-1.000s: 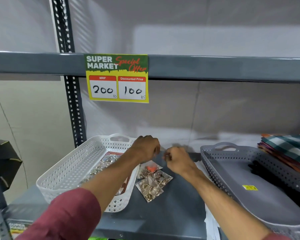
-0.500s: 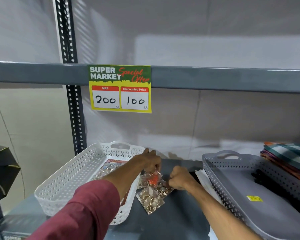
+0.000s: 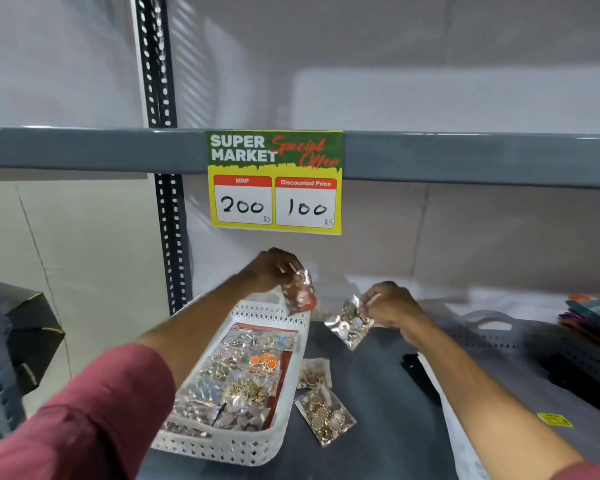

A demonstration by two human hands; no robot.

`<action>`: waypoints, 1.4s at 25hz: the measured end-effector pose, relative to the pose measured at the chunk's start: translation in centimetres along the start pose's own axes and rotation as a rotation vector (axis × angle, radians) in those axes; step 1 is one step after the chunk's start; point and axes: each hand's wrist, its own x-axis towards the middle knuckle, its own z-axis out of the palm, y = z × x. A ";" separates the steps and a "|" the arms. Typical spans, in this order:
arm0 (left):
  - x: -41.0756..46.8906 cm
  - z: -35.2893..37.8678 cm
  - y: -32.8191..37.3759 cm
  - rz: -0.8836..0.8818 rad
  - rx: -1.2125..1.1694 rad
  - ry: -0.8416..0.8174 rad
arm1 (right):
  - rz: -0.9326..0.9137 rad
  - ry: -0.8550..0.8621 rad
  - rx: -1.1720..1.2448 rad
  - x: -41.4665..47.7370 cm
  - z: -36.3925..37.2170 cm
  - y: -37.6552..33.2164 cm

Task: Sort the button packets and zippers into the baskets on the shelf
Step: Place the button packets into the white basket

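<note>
On the shelf deck nearest, two button packets (image 3: 326, 415) lie flat beside the white basket (image 3: 222, 445), which already holds many. Both hands are now lifted off the deck, each with a packet: left hand (image 3: 274, 270) pinches a reddish packet (image 3: 300, 294) above the basket's far end, right hand (image 3: 390, 303) pinches a clear packet (image 3: 350, 322) to its right. Likely drops next. Grey basket (image 3: 492, 322) is cut off and blurred; a dark strip (image 3: 418, 375), maybe a zipper, is unclear.
</note>
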 end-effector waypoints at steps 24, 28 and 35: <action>-4.2 0.3 -7.4 -0.111 0.485 -0.137 | -0.329 -0.026 -0.128 5.8 11.8 -4.8; -5.7 2.3 2.0 0.334 0.242 -0.244 | -0.264 -0.203 -0.242 4.3 6.5 -1.5; -8.6 9.5 7.5 0.761 0.823 -0.655 | -0.127 -0.490 -0.171 0.9 7.7 1.0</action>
